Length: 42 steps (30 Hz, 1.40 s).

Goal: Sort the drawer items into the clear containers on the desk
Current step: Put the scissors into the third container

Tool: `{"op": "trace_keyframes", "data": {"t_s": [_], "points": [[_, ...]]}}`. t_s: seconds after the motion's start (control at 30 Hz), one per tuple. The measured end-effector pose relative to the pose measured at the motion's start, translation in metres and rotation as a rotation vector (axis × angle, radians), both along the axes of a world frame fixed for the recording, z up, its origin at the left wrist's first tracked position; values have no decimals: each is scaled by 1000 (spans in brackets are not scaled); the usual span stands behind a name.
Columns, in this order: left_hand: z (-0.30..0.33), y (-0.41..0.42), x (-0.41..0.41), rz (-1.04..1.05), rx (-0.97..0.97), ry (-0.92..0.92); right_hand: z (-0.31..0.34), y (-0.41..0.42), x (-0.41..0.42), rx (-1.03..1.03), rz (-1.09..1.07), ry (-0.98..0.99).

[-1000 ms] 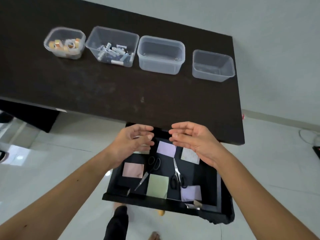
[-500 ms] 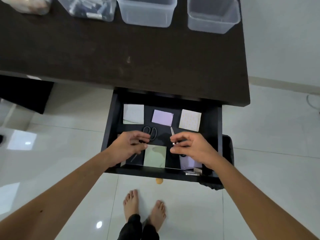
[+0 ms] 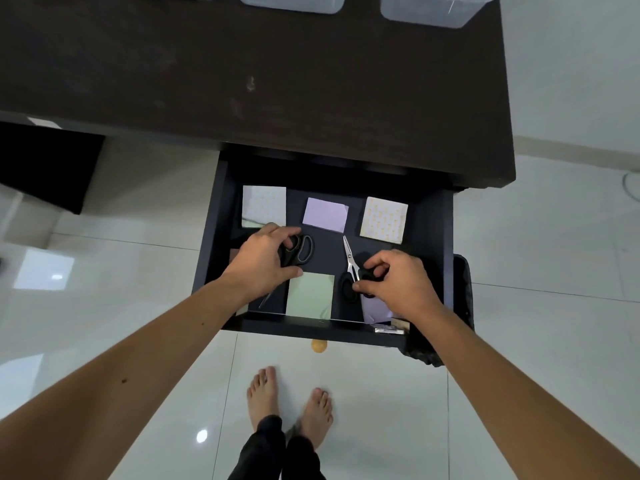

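The open black drawer (image 3: pixel 446 237) holds two black-handled scissors and several sticky-note pads. My left hand (image 3: pixel 261 263) closes around the handles of the left scissors (image 3: pixel 304 249), whose blade tip shows below my wrist. My right hand (image 3: pixel 394 284) pinches the handles of the right scissors (image 3: pixel 349 258), blades pointing to the drawer's back. Both scissors lie on the drawer floor. A green pad (image 3: pixel 310 294) sits between my hands; a purple pad (image 3: pixel 325 214) and two patterned pads (image 3: pixel 383 220) lie at the back. Two clear containers (image 3: pixel 429 10) show at the desk's far edge.
The dark desk (image 3: pixel 277 71) spans the top of the view. A small box (image 3: pixel 389 328) rests in the drawer's front right corner. A dark bag (image 3: pixel 462 289) hangs to the right of the drawer. My bare feet (image 3: pixel 263 393) stand on the white tiled floor below.
My head has tilted down, so the containers slid to the top edge. Both hands dropped from above the drawer into it and closed on the two scissors' handles.
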<state>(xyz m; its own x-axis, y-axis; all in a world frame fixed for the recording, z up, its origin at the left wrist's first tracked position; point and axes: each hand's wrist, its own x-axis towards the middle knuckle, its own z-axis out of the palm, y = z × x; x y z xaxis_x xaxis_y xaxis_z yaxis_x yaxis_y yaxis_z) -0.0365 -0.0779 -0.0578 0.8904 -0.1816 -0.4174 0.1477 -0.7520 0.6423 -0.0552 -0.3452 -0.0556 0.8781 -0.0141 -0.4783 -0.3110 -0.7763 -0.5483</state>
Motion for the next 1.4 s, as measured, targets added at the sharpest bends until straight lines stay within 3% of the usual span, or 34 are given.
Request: {"op": "trace_keyframes", "data": {"t_s": [0.33,0.53,0.93,1.4], "points": [[-3,0,7,-57,55,5,-1,-6,1,184,-101,137],[-5,2,9,35,17,12,-1,-7,1,336,-172,134],[6,-3,5,140,-98,-21,10,-3,1,692,-330,202],[40,7,11,256,-328,41,37,-4,-1,891,-384,147]]}}
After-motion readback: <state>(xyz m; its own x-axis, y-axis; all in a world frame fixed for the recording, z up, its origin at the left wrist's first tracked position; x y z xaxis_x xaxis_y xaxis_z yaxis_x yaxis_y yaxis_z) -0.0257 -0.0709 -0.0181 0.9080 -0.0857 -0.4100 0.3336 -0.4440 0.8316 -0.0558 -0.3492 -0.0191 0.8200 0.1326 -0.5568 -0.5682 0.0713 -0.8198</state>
